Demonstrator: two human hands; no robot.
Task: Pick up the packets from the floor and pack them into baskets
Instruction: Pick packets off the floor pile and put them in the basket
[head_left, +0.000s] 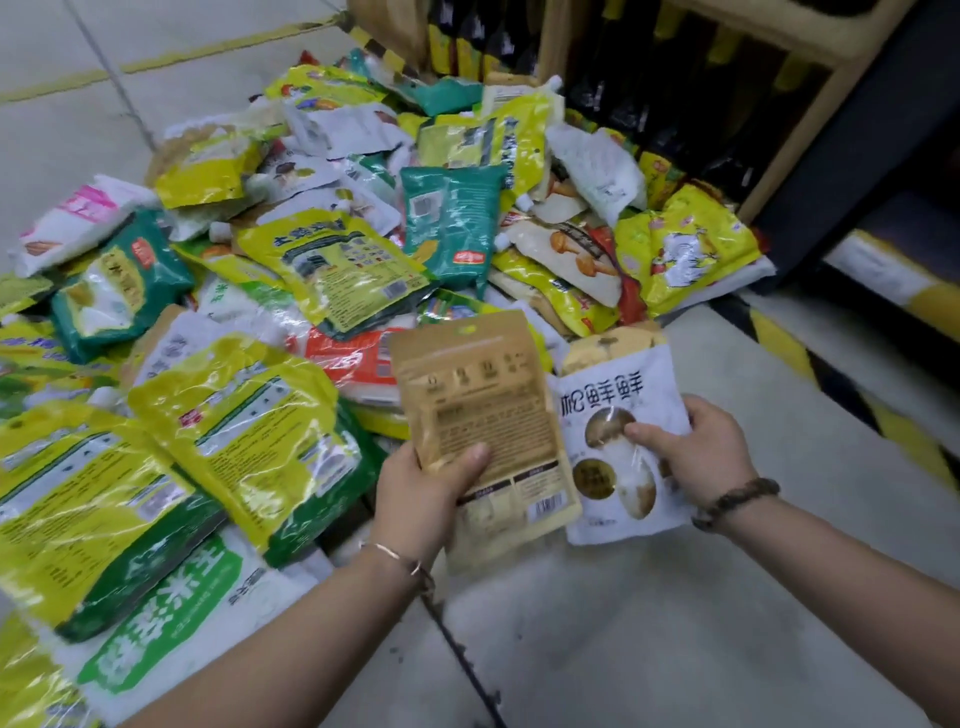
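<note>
A big heap of food packets (311, 249) in yellow, green and white covers the floor from the left edge to the upper middle. My left hand (423, 488) grips a brown paper packet (483, 395) by its lower left side, back face up with a barcode showing. My right hand (696, 447) holds a white packet with a mushroom picture (618, 415) just to the right of the brown one. Both packets are lifted above the floor at the pile's near edge. No basket is visible.
A wooden shelf unit (789, 130) with dark bottles stands behind the pile at the upper right. A black-and-yellow hazard strip (831, 374) runs along the right. Bare grey floor (675, 623) lies under my forearms.
</note>
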